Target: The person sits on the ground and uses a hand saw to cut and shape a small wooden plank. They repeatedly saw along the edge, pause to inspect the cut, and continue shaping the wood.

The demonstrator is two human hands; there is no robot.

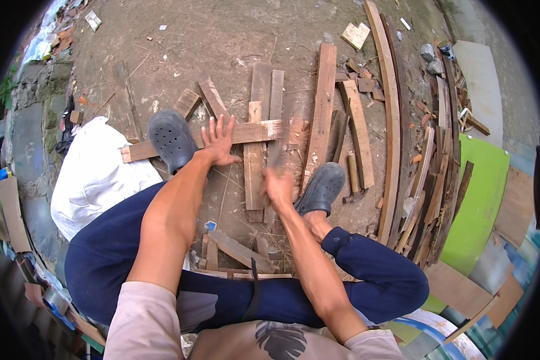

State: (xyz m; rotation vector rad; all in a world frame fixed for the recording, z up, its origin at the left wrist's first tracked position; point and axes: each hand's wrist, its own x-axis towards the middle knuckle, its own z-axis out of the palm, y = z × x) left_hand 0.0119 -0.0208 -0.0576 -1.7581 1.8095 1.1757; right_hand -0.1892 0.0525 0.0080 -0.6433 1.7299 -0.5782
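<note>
A wooden plank lies crosswise over other boards, its right end paler and splintered. My left hand rests on it with the fingers spread, and my left foot in a grey clog is on the plank. Its right end crosses an upright-running board. My right hand is closed around a tool just nearer to me than that end. The tool is a long dark streak smeared by motion, so its kind is unclear. My other clog is on the ground to the right.
A hammer lies right of my right foot, beside loose boards. Long planks and a scrap heap run along the right, before a green panel. A white sack sits left; short offcuts lie between my legs.
</note>
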